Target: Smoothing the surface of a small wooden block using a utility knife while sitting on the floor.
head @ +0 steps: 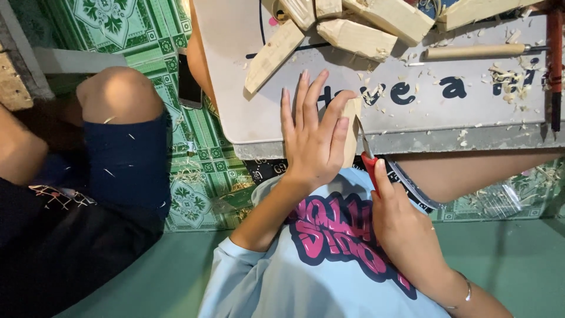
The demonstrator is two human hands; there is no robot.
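Tabletop [412, 112]: left hand [312, 138] hides wood [352, 132].

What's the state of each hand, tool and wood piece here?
left hand: fingers wrapped on the wood piece, holding it upright at the board edge
right hand: gripping the red-handled knife
red-handled knife: blade against the wood piece
wood piece: held, being carved
wooden blocks: piled loose on the board
board: strewn with shavings
wooden-handled tool: lying unused

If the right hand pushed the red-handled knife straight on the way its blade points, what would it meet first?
Probably the pale wooden piece in the left hand: the right hand already has the knife against it.
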